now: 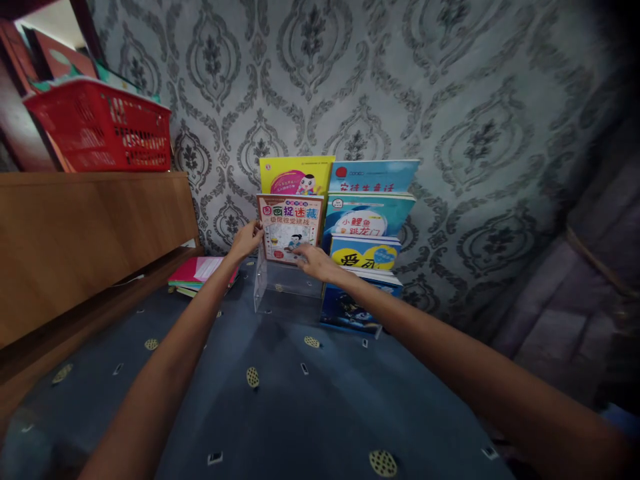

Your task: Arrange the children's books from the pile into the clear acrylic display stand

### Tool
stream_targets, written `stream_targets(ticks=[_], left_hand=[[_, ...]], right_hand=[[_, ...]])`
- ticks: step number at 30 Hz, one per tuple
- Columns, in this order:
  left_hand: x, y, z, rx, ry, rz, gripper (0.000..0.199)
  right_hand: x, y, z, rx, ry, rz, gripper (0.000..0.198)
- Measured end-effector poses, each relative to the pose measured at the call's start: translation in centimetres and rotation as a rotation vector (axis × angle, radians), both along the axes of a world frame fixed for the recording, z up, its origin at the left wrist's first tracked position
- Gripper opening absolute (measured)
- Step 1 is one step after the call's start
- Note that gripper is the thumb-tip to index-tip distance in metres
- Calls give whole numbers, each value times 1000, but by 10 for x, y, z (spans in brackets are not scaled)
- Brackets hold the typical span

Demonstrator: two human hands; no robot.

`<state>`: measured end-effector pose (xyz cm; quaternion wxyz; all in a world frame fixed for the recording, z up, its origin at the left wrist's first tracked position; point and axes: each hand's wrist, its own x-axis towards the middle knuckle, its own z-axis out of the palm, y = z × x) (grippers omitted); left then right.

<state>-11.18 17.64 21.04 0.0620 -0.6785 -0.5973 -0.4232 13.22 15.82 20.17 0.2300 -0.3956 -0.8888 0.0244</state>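
Note:
A brown-bordered picture book (292, 230) stands upright in the left column of a clear stepped rack (287, 303). My left hand (247, 240) is closed on the book's left edge, the fingertips pinching it. At the cover's lower right, my right hand (317, 262) holds the book with bent fingers pressed together against it. Its fingers hide part of the cover's bottom corner. Behind this book, one tier higher, rises a yellow book (295, 175). The lower tiers of this column are transparent and show the cloth through them.
Beside it, the right column holds a light-blue book (375, 175), a fish-story book (370, 215), a yellow-and-blue book (365, 255) and a dark-blue book (357, 307). Several books lie stacked (203, 270) at left. A red basket (100, 127) tops the wooden cabinet (95, 240). Patterned wallpaper backs everything.

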Motion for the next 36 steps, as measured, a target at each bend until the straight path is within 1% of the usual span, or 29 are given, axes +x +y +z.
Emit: stream_targets(ticks=[13, 17, 20, 22, 23, 25, 27, 28, 31, 33, 34, 36], left_hand=[[-1, -19, -6, -2, -27, -84, 18], [-1, -24, -8, -17, -31, -97, 22], [-1, -26, -11, -24, -32, -99, 26], [-4, -27, -17, -18, -26, -95, 31], [-7, -28, -22, -21, -12, -70, 33], [-16, -31, -35, -50, 30, 32, 36], [-31, -36, -53, -110, 70, 171, 36], [-39, -39, -62, -139, 73, 219, 36], [-66, -50, -91, -255, 91, 345, 39], [-80, -56, -106, -339, 112, 385, 50], [-85, -59, -112, -385, 132, 392, 59], [-92, -64, -120, -487, 225, 394, 73]], right_hand=[[2, -20, -1, -3, 1, 15, 36], [2, -25, -8, 20, -1, 58, 40], [1, -30, -21, 18, 28, 113, 39], [0, -40, -35, 1, 68, 154, 37], [-1, -47, -44, -8, 97, 178, 35], [-1, -68, -69, -24, 175, 251, 34], [1, -94, -101, -23, 253, 309, 34], [2, -108, -118, -26, 267, 334, 34], [9, -146, -170, -44, 293, 344, 36], [14, -163, -197, -58, 292, 322, 37], [16, -169, -206, -64, 280, 313, 37], [19, -174, -217, -79, 232, 330, 37]])
